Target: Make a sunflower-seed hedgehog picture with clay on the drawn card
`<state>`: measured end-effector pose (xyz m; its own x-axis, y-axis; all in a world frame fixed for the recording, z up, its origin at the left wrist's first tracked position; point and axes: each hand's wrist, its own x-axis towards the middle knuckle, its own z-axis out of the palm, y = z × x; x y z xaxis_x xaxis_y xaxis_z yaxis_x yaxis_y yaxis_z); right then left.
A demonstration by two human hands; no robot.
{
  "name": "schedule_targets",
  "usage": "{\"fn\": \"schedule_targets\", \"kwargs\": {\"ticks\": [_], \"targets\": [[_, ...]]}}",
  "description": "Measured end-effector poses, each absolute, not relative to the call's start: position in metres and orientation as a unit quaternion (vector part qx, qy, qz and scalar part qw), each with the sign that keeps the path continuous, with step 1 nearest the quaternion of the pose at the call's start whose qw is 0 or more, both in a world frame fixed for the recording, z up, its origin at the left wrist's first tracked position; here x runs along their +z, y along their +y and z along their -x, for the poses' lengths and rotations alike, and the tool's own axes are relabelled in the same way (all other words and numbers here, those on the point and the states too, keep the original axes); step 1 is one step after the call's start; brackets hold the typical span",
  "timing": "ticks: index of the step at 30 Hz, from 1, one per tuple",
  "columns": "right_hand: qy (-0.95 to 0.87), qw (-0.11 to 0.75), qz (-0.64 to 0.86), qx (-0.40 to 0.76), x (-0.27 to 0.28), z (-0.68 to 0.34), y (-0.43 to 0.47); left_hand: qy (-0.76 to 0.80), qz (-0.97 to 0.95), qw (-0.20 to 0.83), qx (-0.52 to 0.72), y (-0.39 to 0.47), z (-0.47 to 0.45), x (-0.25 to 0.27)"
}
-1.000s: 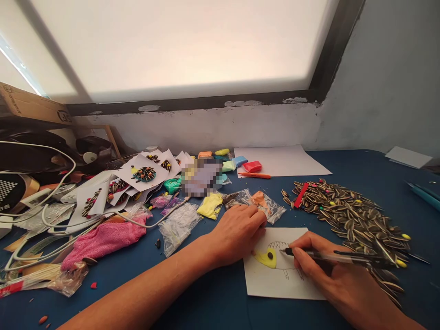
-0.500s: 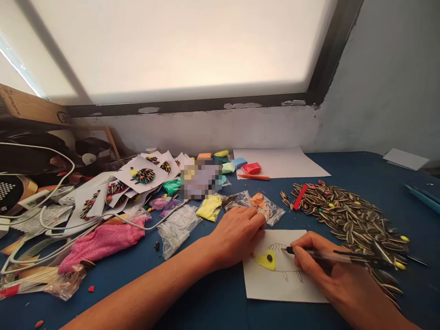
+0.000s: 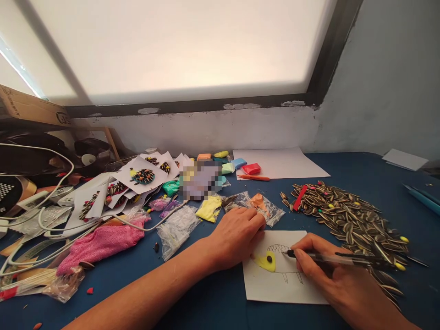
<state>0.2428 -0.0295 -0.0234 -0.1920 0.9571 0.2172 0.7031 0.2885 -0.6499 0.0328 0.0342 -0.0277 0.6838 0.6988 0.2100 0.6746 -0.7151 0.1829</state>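
A small white sheet of paper (image 3: 264, 291) lies before me, bearing a pen-drawn animal with a scalloped back and thin legs. Its head is flattened yellow clay (image 3: 264, 262) with a dark round eye. My right hand (image 3: 330, 270) grips a black pen (image 3: 330, 258), the tip touching the drawing's back just below the scallops. At the paper's upper left corner rests my left hand (image 3: 237, 233), fingers bent downward and loosely apart; its fingertips are partly hidden and I see no object in it.
Striped sunflower seeds (image 3: 354, 224) are heaped at right, with a red strip on them. Clay packets (image 3: 250, 169) and a large white sheet (image 3: 285, 162) lie behind. Finished seed pictures (image 3: 140, 174), a pink cloth (image 3: 103, 243) and white cables (image 3: 44, 222) crowd the left.
The pen tip has shifted very slightly, and the scalloped marks inside the back look a little extended. My left hand stays at the paper's corner.
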Motion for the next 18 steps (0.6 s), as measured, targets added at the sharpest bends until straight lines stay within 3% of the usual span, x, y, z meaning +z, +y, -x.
{"fn": "schedule_targets", "kwargs": {"ticks": [18], "targets": [[-0.739, 0.315, 0.563, 0.195, -0.0204, -0.2421, -0.0294, 0.377, -0.916, 0.046, 0.132, 0.0332, -0.0329, -0.0262]]}}
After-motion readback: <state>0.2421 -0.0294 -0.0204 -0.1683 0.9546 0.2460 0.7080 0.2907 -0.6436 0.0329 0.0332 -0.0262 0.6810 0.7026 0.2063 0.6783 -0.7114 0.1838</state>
